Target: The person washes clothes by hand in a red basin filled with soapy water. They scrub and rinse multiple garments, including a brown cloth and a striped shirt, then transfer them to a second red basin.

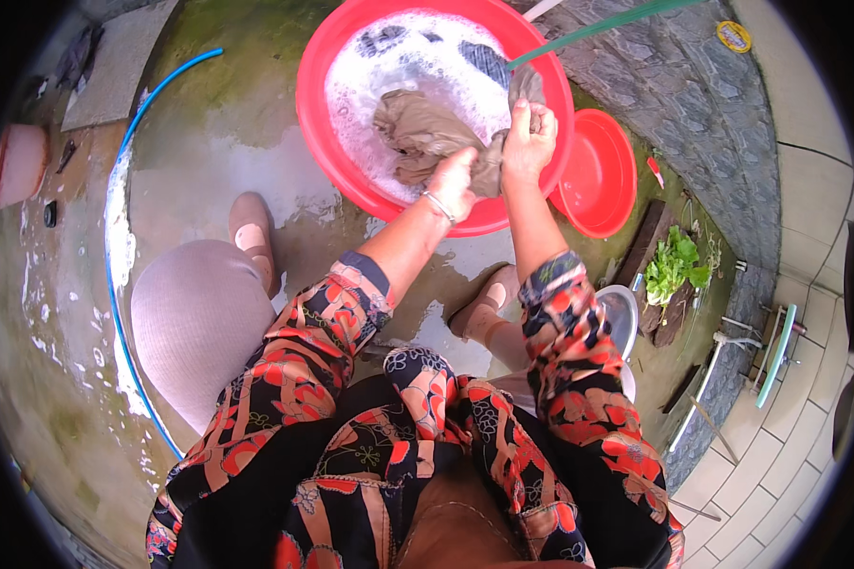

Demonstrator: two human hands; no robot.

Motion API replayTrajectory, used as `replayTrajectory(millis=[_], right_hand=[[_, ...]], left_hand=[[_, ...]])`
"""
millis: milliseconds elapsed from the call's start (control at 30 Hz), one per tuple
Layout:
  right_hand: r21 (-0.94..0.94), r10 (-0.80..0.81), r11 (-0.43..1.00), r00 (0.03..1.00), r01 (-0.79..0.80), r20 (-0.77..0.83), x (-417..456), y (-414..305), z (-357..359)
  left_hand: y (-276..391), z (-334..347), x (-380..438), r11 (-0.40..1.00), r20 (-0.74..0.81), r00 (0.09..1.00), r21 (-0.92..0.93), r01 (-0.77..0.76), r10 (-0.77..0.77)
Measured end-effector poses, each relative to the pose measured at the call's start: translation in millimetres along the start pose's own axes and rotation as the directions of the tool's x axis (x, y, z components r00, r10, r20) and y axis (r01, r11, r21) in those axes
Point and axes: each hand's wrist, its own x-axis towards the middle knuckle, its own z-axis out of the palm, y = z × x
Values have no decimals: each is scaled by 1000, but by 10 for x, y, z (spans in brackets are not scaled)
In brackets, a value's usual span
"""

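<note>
A large red plastic basin [318, 153] before me holds soapy water [356, 92] topped with white foam. My left hand [454, 183] grips a wet brown cloth garment [427, 128] near the basin's front rim. Farther right, my right hand [530, 142] is closed on another stretch of the same brown fabric. Between my hands the cloth looks twisted, while its left part spreads over the foam. Dark cloth [485, 64] pokes through the suds at the back right. A green strip or hose [598, 32] slants over the rim into the basin.
A smaller red basin [598, 178] stands at the right, by leafy greens [675, 267] on dark wood pieces. A metal bowl [618, 320] sits near my right arm. Along the wet concrete floor at left runs a blue hose [119, 284]. A stone-patterned wall [655, 85] borders the right.
</note>
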Motion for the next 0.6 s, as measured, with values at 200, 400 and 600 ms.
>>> replayTrajectory(millis=[200, 400, 600], right_hand=[[436, 219, 818, 904, -375, 366, -655, -213, -337], [249, 440, 641, 613, -726, 656, -967, 375, 66], [389, 528, 555, 673, -735, 518, -443, 232, 457]], left_hand=[[429, -177, 87, 992, 223, 975, -126, 12, 16], [169, -225, 109, 973, 116, 993, 227, -30, 4], [158, -463, 147, 962, 250, 968, 257, -91, 24]])
